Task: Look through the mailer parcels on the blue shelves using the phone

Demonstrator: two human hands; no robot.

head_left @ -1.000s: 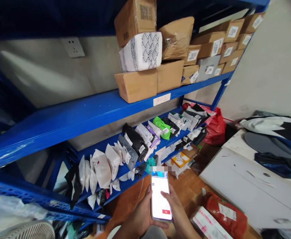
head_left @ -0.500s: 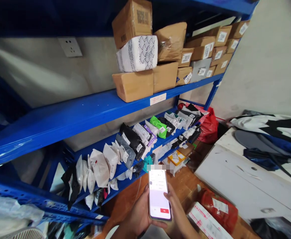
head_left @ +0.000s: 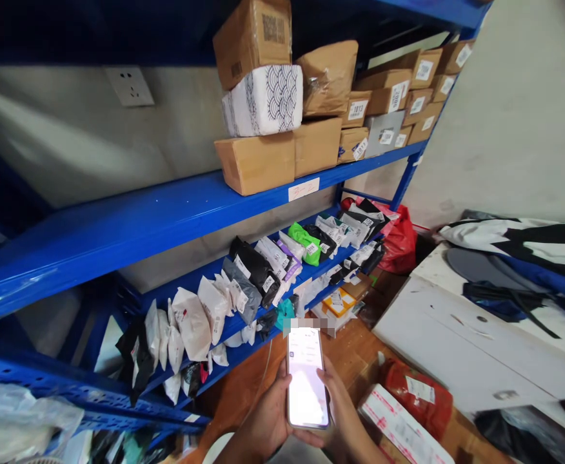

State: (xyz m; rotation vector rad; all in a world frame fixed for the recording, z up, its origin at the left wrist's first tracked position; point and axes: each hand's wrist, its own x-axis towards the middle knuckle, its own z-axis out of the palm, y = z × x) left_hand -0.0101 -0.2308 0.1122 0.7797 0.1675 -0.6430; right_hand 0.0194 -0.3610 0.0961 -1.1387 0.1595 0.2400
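A: Clearance?
B: Blue rack [head_left: 166, 222] fills left and middle; parcels [head_left: 193, 325] overhang its lower shelf edge. Bare wood floor [head_left: 347, 354] shows between rack and white-and-red box [head_left: 403, 425].
A: Phone [head_left: 306, 377]?
B: Held portrait in front of the lower shelf, screen [head_left: 306, 399] glowing white to lilac. Left hand [head_left: 275, 399] grips its left side, fingers curled; right hand [head_left: 335, 399] grips the right edge, thumb at the screen.
A: Delta?
B: Red button at screen bottom, visible half a second ago, is gone.

Cardboard boxes [head_left: 260, 164] on a long blue shelf [head_left: 142, 216], apparently plastic-bagged parcels [head_left: 191, 325] on the lower shelf [head_left: 322, 267] beneath.
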